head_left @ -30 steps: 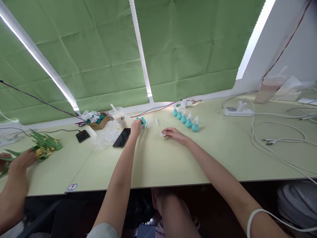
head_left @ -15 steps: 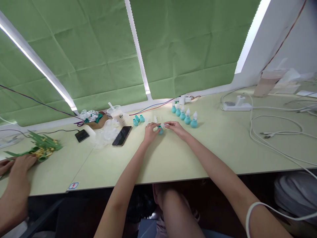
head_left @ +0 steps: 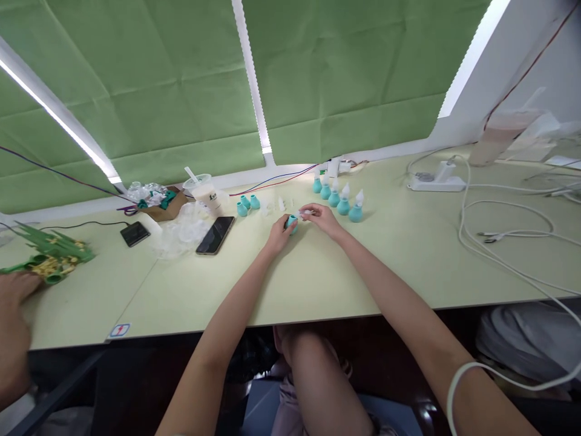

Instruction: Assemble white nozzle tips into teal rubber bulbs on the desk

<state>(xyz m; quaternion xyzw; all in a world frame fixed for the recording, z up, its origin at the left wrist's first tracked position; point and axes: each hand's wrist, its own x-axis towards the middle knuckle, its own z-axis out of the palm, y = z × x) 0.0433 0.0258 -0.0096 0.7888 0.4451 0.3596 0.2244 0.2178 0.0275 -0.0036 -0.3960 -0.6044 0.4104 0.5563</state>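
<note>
My left hand [head_left: 279, 231] is closed around a teal rubber bulb [head_left: 291, 223] on the pale green table [head_left: 318, 278]. Right beside it, my right hand [head_left: 321, 217] pinches a small clear white tip [head_left: 305, 213] at the bulb's top. A row of several finished teal bulbs with white tips [head_left: 338, 198] stands just behind my right hand. Two bare teal bulbs [head_left: 247, 204] and a few loose clear tips [head_left: 278, 205] lie behind my left hand.
A black phone [head_left: 215, 234], crumpled clear plastic [head_left: 181, 231], a lidded drink cup [head_left: 203, 194] and a small box [head_left: 163, 209] sit to the left. Another person's hand [head_left: 16, 290] rests by green plastic parts [head_left: 48, 254] at far left. A power strip [head_left: 433, 180] and white cables [head_left: 508, 230] lie right.
My left hand picked a teal bulb from the group at the back and brought it right to meet my right hand, which lifted the clear tip onto it. The view shifted slightly.
</note>
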